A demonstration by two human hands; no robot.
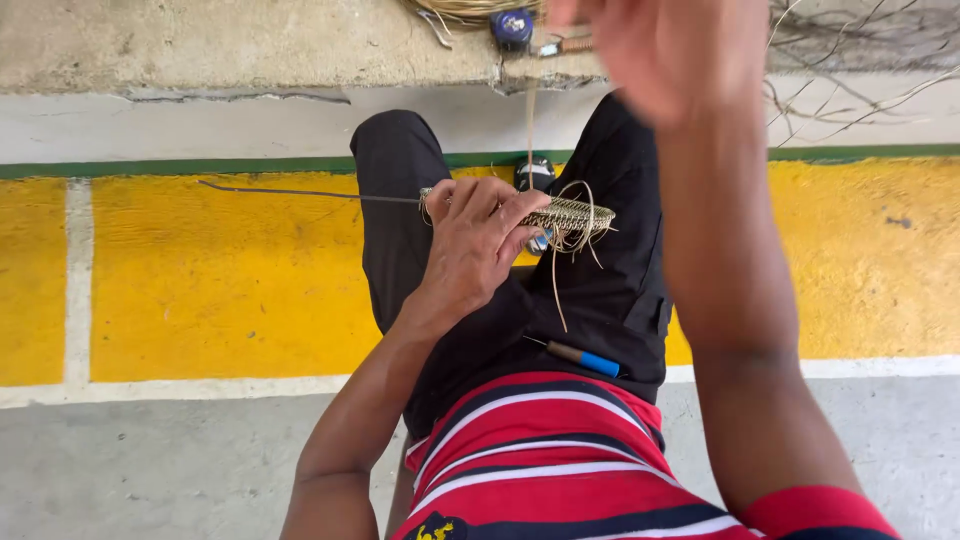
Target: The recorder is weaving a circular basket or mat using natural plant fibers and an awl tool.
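Note:
My left hand [478, 238] grips a small woven cane piece [572, 214] over my lap, with loose pale strands curling off its right end. A thin dark rod [300, 193] sticks out to the left from under that hand. My right hand [668, 48] is raised high toward the top of the view, blurred, and a thin pale strand [530, 120] runs up from the weaving toward it. Whether its fingers pinch that strand cannot be made out. A blue-handled tool [585, 359] lies on my black shorts.
I sit over a yellow painted floor band [220, 280] with white lines and a green stripe. A concrete ledge [250, 45] runs along the top, bearing a coil of cane [470, 8], a blue round object [512, 27] and dry twigs [860, 60].

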